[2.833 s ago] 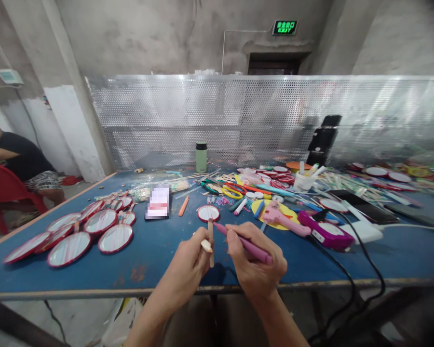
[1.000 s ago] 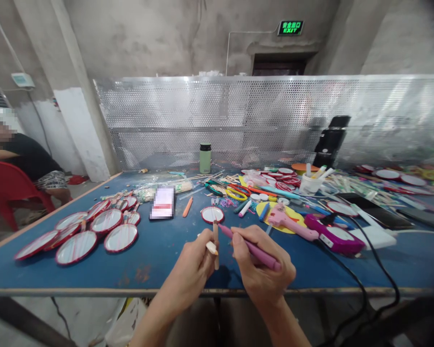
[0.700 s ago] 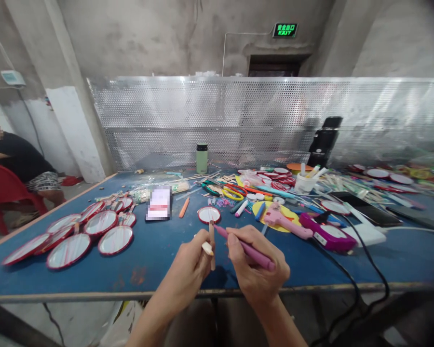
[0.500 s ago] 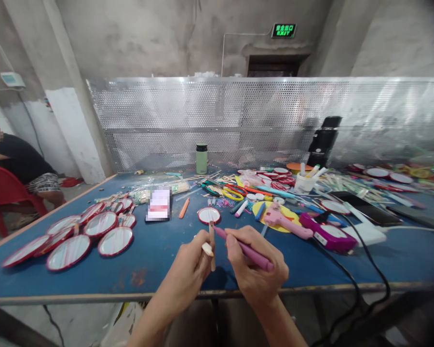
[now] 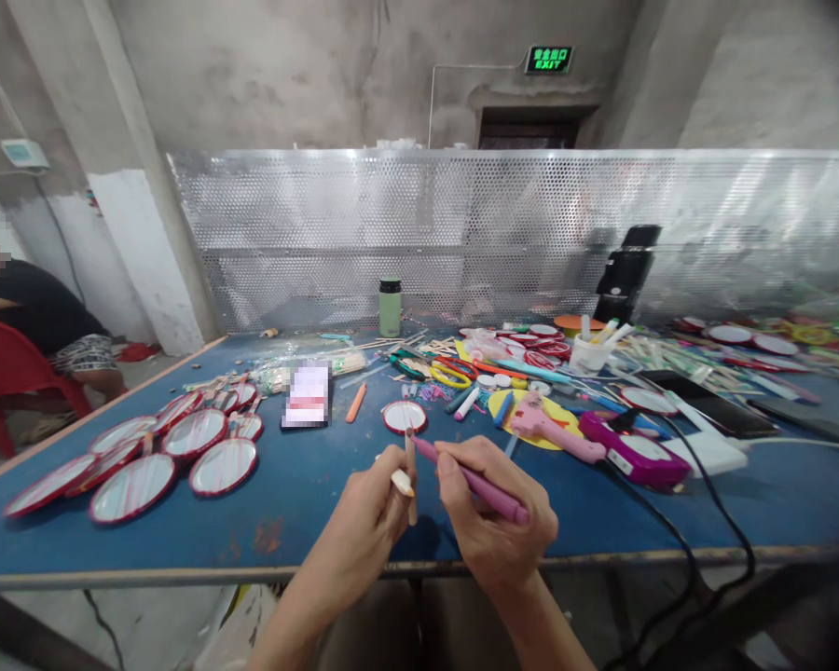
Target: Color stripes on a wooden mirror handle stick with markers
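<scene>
Left of the left hand, a cluster of round white discs with red rims (image 5: 132,488) lies overlapping on the blue table (image 5: 308,508), apparently set aside to leave working room before the hands; nearer that hand, beyond its fingers, lies an orange plastic marker (image 5: 355,402).

The left hand (image 5: 369,501) is closed, pinching a flat pale wooden stick (image 5: 411,471) together with a small white piece with an orange-yellow end (image 5: 401,482); the grip appears meant to steady the stick.

The stick is between the two hands, its long axis running away from the person, its far end at the near edge of a small round white disc with a red rim (image 5: 405,416); whether they are joined cannot be told.

The right hand (image 5: 504,518) is closed in a writing grip on a pink plastic marker (image 5: 490,486); its tip points left and away, at the stick's far end; contact cannot be confirmed.

Right of the right hand lies a pink plastic glue gun (image 5: 563,436), seemingly parked within reach.
</scene>
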A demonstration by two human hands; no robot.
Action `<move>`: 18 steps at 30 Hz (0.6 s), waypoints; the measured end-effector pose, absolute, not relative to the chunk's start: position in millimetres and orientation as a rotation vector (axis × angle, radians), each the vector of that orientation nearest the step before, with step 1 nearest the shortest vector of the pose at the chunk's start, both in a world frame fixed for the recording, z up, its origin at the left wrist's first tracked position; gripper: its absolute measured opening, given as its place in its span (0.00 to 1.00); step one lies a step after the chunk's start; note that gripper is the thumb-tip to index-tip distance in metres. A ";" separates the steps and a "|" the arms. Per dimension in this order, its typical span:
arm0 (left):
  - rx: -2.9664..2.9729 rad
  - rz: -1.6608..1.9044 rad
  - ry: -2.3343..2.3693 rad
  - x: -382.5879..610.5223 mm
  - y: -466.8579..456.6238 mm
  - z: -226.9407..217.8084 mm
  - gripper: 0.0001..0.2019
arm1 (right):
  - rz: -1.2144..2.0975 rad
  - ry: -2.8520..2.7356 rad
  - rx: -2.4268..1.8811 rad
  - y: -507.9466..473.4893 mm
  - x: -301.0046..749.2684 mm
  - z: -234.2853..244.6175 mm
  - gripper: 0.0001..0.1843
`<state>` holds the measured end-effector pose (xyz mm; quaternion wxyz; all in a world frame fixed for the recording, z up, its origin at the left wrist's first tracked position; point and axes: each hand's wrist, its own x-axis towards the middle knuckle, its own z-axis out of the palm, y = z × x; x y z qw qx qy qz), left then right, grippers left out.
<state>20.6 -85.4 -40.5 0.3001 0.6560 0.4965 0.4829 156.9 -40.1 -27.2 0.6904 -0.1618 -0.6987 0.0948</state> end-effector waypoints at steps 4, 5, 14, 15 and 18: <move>1.730 1.285 1.311 20.6 -85.8 -42.0 0.13 | 0.200 -1.558 -0.362 -40.1 157.0 -26.8 0.09; 1.725 1.285 1.309 20.6 -86.0 -42.0 0.13 | 0.198 -1.559 -0.370 -39.9 156.9 -26.6 0.09; 1.736 1.286 1.305 20.2 -86.7 -40.9 0.13 | 0.199 -1.565 -0.337 -39.9 156.4 -25.4 0.10; 1.736 1.286 1.303 20.2 -86.4 -40.8 0.13 | 0.197 -1.564 -0.332 -39.8 156.1 -25.0 0.10; 1.741 1.287 1.299 20.3 -85.9 -39.9 0.13 | 0.187 -1.557 -0.346 -39.8 155.6 -24.4 0.10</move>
